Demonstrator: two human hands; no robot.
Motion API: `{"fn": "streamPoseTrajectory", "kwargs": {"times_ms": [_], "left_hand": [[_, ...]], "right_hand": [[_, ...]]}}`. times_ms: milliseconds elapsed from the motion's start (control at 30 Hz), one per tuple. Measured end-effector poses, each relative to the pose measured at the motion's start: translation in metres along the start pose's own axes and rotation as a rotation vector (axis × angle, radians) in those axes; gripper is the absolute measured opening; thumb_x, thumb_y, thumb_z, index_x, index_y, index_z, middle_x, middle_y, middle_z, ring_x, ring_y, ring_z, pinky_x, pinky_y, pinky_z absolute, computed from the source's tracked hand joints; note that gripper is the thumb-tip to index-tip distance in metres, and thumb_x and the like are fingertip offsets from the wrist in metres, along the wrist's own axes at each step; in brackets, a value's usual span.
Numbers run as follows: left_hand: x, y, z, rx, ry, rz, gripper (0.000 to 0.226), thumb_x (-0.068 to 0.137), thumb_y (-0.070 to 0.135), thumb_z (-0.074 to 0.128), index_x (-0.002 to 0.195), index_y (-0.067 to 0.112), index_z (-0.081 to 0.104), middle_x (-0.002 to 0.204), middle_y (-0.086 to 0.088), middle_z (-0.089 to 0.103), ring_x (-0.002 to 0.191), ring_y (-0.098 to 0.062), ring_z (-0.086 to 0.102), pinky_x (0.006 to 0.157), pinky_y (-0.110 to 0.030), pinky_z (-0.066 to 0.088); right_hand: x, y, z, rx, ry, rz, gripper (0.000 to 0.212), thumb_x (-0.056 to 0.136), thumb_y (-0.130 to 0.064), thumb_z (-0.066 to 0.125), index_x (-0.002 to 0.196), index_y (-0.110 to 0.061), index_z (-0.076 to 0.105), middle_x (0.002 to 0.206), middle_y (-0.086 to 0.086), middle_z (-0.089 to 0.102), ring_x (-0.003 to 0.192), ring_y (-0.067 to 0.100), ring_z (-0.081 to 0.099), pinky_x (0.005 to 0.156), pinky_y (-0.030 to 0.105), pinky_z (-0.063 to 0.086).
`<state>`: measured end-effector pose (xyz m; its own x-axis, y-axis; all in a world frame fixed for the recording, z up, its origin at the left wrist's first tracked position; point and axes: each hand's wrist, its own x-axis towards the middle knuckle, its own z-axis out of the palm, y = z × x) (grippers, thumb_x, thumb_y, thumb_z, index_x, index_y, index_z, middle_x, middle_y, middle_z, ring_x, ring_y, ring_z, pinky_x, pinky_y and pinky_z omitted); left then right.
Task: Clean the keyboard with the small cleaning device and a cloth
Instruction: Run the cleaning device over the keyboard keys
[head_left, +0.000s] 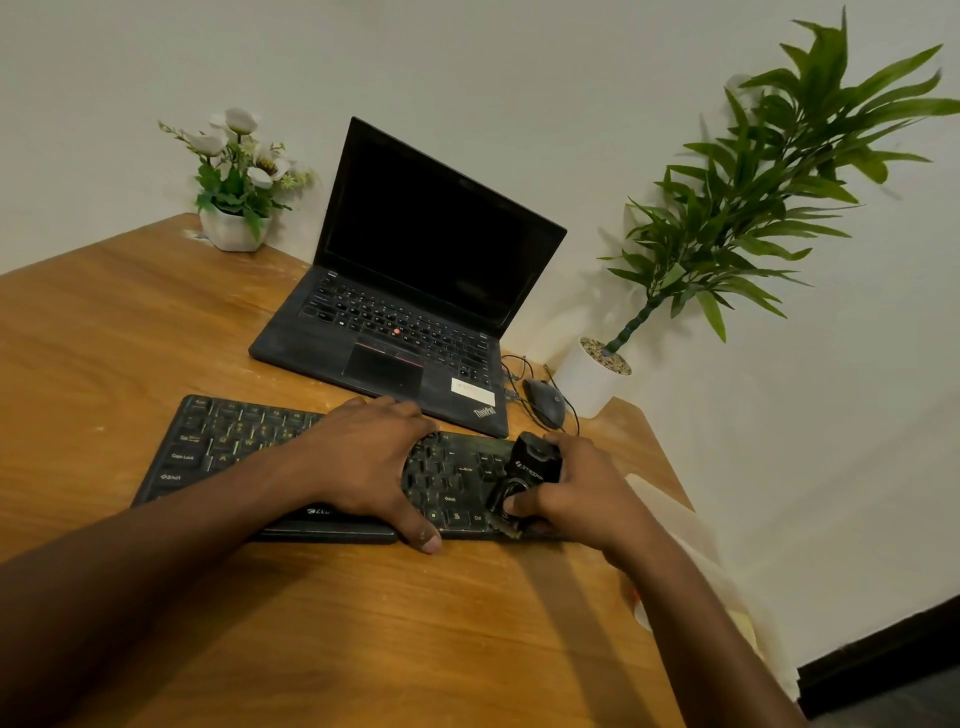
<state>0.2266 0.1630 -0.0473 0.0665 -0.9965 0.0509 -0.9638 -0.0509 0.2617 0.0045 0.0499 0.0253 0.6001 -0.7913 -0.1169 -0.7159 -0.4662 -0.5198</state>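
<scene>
A black external keyboard (218, 452) lies on the wooden desk (156, 322) in front of me. My left hand (374, 457) rests flat on its middle, fingers spread over the far edge and thumb hooked over the near edge. My right hand (576, 488) grips a small black cleaning device (530, 467) that sits on the keyboard's right end, nozzle down on the keys. A pale cloth (691, 540) hangs over the desk's right edge, partly hidden behind my right forearm.
An open black laptop (415, 291) stands behind the keyboard, with a wired mouse (545, 408) at its right. A white flower pot (231, 228) sits at the far left corner and a tall green plant (727, 218) in a white pot at the far right.
</scene>
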Motion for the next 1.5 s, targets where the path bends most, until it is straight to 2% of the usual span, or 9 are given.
{"fn": "streamPoseTrajectory", "kwargs": {"times_ms": [200,333,467,800,900,1033,1167,1267,1500], "left_hand": [[0.001,0.000,0.000,0.004,0.004,-0.002,0.137,0.046,0.106,0.061,0.157,0.029,0.038,0.144,0.011,0.052,0.128,-0.013,0.049,0.112,-0.042,0.042],[0.000,0.001,0.000,0.004,0.001,0.000,0.135,0.047,0.105,0.063,0.156,0.028,0.039,0.144,0.010,0.052,0.129,-0.014,0.049,0.112,-0.042,0.042],[0.000,0.001,-0.001,0.002,0.001,0.000,0.133,0.048,0.104,0.063,0.155,0.029,0.040,0.145,0.011,0.052,0.129,-0.014,0.049,0.112,-0.042,0.042],[0.000,0.001,-0.002,-0.006,0.003,0.004,0.132,0.047,0.104,0.063,0.154,0.030,0.041,0.142,0.012,0.053,0.126,-0.013,0.050,0.112,-0.041,0.042],[0.001,0.000,0.000,-0.006,-0.003,0.000,0.135,0.047,0.106,0.061,0.156,0.030,0.039,0.144,0.011,0.052,0.128,-0.013,0.050,0.113,-0.042,0.042],[0.001,0.001,-0.001,-0.008,0.003,0.003,0.133,0.047,0.105,0.062,0.154,0.030,0.041,0.144,0.011,0.053,0.127,-0.013,0.050,0.112,-0.041,0.042],[0.001,0.001,-0.002,-0.013,0.000,0.001,0.132,0.047,0.104,0.063,0.154,0.030,0.041,0.143,0.011,0.053,0.126,-0.013,0.050,0.111,-0.041,0.042],[0.000,0.000,-0.001,-0.017,-0.003,0.003,0.133,0.047,0.104,0.063,0.155,0.030,0.039,0.145,0.011,0.052,0.128,-0.013,0.049,0.112,-0.040,0.041],[0.000,0.000,0.000,-0.020,0.001,0.009,0.133,0.046,0.105,0.062,0.154,0.030,0.042,0.141,0.011,0.053,0.126,-0.013,0.050,0.111,-0.041,0.042]], "right_hand": [[-0.008,-0.004,0.006,-0.056,0.015,-0.080,0.044,0.078,-0.023,0.091,0.110,-0.023,0.061,0.101,-0.007,0.070,0.092,0.009,0.068,0.075,0.029,0.059],[-0.009,0.002,-0.006,-0.157,-0.050,-0.069,0.044,0.075,-0.022,0.091,0.109,-0.026,0.064,0.100,-0.006,0.071,0.091,0.011,0.068,0.076,0.031,0.058],[-0.007,0.011,-0.011,-0.219,0.094,-0.033,0.039,0.078,-0.022,0.088,0.103,-0.028,0.059,0.098,-0.006,0.068,0.089,0.012,0.066,0.078,0.035,0.061],[-0.026,0.017,0.011,-0.114,0.058,-0.183,0.043,0.077,-0.029,0.091,0.109,-0.032,0.061,0.097,-0.011,0.071,0.086,0.002,0.065,0.065,0.017,0.049],[-0.017,0.030,0.000,-0.200,0.205,-0.093,0.039,0.081,-0.023,0.086,0.107,-0.028,0.058,0.095,-0.011,0.070,0.080,0.003,0.062,0.060,0.019,0.043],[-0.003,0.040,-0.008,-0.197,0.312,0.008,0.040,0.081,-0.024,0.086,0.110,-0.025,0.057,0.097,-0.007,0.069,0.083,0.008,0.063,0.070,0.032,0.058],[0.008,0.026,0.006,-0.204,0.309,-0.052,0.044,0.083,-0.023,0.084,0.117,-0.023,0.057,0.099,-0.005,0.069,0.091,0.017,0.068,0.075,0.037,0.061],[0.015,0.010,0.014,-0.161,0.263,-0.100,0.051,0.083,-0.024,0.086,0.125,-0.024,0.057,0.101,-0.011,0.065,0.093,0.013,0.064,0.072,0.024,0.053],[0.017,-0.004,0.003,-0.126,0.039,-0.134,0.046,0.081,-0.020,0.090,0.109,-0.031,0.054,0.095,-0.016,0.064,0.087,0.003,0.064,0.074,0.023,0.053]]}}
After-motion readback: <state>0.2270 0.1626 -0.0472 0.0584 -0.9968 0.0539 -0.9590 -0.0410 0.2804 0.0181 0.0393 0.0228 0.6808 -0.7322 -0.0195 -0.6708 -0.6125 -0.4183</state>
